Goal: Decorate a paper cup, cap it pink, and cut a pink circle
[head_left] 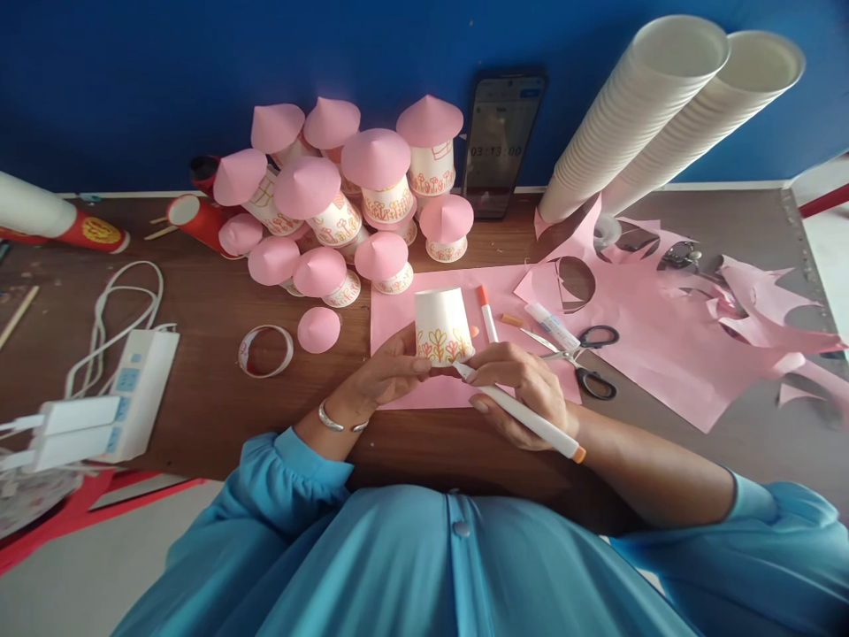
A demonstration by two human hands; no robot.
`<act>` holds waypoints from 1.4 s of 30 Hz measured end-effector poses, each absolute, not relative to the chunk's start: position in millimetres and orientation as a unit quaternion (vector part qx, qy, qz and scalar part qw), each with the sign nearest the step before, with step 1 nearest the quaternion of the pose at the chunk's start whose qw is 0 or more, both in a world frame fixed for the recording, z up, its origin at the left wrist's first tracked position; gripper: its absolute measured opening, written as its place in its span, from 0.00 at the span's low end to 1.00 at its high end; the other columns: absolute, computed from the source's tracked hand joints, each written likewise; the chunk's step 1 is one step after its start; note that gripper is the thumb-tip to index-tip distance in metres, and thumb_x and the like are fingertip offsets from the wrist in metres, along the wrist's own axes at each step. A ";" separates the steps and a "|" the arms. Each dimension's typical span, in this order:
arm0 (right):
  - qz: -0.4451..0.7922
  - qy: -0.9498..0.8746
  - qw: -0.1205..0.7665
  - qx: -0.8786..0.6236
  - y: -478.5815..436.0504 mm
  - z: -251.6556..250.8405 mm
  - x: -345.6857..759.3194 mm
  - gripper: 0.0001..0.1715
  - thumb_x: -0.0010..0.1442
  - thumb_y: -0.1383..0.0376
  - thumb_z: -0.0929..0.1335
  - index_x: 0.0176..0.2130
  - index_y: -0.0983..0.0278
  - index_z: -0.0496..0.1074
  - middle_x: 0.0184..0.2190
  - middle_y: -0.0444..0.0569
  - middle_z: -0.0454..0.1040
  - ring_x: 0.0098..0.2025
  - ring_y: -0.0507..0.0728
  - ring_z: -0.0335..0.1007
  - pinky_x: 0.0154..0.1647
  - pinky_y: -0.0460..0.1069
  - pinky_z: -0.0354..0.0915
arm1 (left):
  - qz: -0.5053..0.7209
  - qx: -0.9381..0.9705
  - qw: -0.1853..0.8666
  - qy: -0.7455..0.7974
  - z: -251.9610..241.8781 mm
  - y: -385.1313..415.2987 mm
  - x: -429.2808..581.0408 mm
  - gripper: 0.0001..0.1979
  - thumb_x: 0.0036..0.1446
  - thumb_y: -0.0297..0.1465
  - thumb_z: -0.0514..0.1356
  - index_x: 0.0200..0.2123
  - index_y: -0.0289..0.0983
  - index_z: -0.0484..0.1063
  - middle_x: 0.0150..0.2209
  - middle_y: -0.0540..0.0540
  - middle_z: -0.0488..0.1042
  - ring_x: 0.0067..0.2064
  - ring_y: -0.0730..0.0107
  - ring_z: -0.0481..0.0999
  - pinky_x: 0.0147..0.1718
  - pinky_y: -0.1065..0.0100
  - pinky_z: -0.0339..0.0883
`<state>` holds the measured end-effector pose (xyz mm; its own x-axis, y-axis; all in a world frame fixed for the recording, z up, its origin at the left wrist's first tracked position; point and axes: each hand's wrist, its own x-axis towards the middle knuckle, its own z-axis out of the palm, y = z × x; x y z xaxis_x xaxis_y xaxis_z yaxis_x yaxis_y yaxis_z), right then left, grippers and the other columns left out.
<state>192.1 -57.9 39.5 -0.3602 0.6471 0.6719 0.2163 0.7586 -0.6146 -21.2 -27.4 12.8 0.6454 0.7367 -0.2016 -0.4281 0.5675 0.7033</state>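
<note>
My left hand (pixel 398 364) is closed around an upside-down white paper cup (pixel 439 314), its fingers behind and beneath it. Orange and yellow flower shapes run along the cup's lower band. Between the fingers of my right hand (pixel 521 389) is a white marker (pixel 531 418) with an orange end, its tip at the cup's lower right edge. Below the cup lies a pink paper sheet (pixel 398 310). Just beyond my right hand rest a red-capped marker (pixel 486 314), a loose orange-brown cap (pixel 511 319), a glue stick (pixel 552 326) and black-handled scissors (pixel 593 358).
Several decorated cups with pink cone roofs (pixel 376 159) stand at the back, beside an upright phone (pixel 504 146). Two tall stacks of paper cups (pixel 637 115) lean against the blue wall. Pink scraps (pixel 683 354) cover the right. A tape roll (pixel 265 351) and power strip (pixel 142 389) lie left.
</note>
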 end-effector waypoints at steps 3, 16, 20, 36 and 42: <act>0.215 -0.797 0.492 -0.275 -58.5 39.5 191.4 0.09 0.68 0.68 0.67 0.49 0.62 0.68 0.36 0.50 0.76 0.38 0.57 0.80 0.32 0.49 0.77 | 0.339 0.326 0.848 0.246 10.5 -27.4 -21.1 0.27 0.50 0.35 0.75 0.53 0.38 0.77 0.46 0.41 0.83 0.44 0.61 0.82 0.43 0.64 0.73; 0.209 -0.800 0.499 -0.258 -57.3 39.8 192.5 0.07 0.69 0.68 0.66 0.48 0.63 0.68 0.36 0.51 0.76 0.40 0.57 0.80 0.36 0.51 0.79 | 0.359 0.303 0.847 0.249 11.0 -24.9 -23.0 0.26 0.52 0.36 0.73 0.53 0.37 0.77 0.50 0.38 0.83 0.43 0.59 0.83 0.40 0.63 0.75; 0.193 -0.793 0.516 -0.261 -56.3 39.1 192.0 0.07 0.71 0.66 0.65 0.49 0.62 0.68 0.35 0.51 0.75 0.37 0.57 0.78 0.32 0.50 0.77 | 0.359 0.296 0.849 0.251 10.0 -24.7 -24.0 0.29 0.51 0.36 0.73 0.56 0.37 0.75 0.51 0.38 0.83 0.46 0.56 0.84 0.41 0.62 0.76; 0.199 -0.771 0.523 -0.304 -57.6 29.6 192.8 0.13 0.72 0.66 0.64 0.55 0.61 0.70 0.37 0.51 0.78 0.37 0.58 0.76 0.34 0.52 0.75 | 0.373 0.314 0.836 0.250 6.0 -25.5 -22.8 0.16 0.51 0.34 0.74 0.42 0.36 0.79 0.35 0.45 0.83 0.42 0.58 0.83 0.49 0.55 0.76; 0.169 -0.756 0.527 -0.349 -55.7 23.7 191.2 0.22 0.66 0.66 0.72 0.58 0.57 0.68 0.40 0.51 0.78 0.40 0.61 0.76 0.38 0.55 0.75 | 0.363 0.294 0.851 0.241 10.4 -23.3 -21.7 0.22 0.51 0.36 0.74 0.49 0.37 0.79 0.48 0.39 0.83 0.46 0.56 0.84 0.48 0.55 0.78</act>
